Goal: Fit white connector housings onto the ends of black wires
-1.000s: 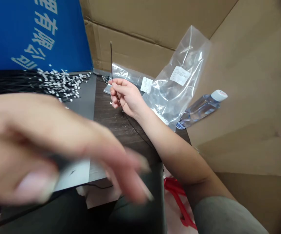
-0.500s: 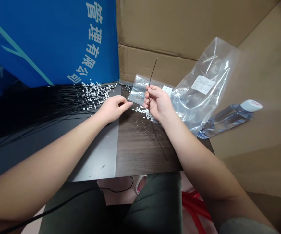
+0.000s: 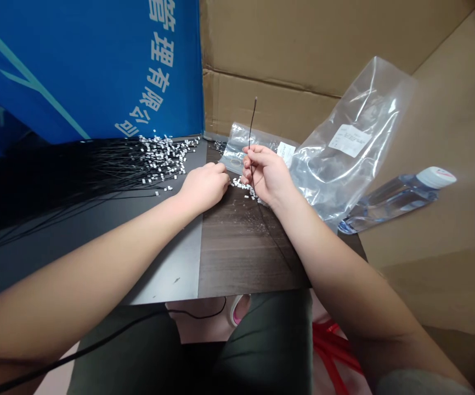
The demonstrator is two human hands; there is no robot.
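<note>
My right hand (image 3: 267, 174) pinches a thin black wire (image 3: 253, 119) between thumb and forefinger. One end of the wire points up, and the rest trails down over the dark wood tabletop. My left hand (image 3: 207, 185) rests on the table with fingers curled down, at the left edge of a small pile of white plastic pieces (image 3: 243, 188). Its fingertips are hidden, so I cannot make out what they hold. To the left lies a large bundle of black wires (image 3: 77, 164) with white pieces (image 3: 163, 153) at their ends.
A small clear bag (image 3: 237, 144) lies behind the pile. Right of my right hand are a large labelled clear bag (image 3: 344, 170) and a water bottle (image 3: 397, 197) lying tilted. Cardboard (image 3: 270, 44) and a blue panel (image 3: 97, 60) stand at the back.
My left hand has moved right to the white pieces, and its fingers have curled downward. My right hand keeps its pinch on the wire, which now stands more upright.
</note>
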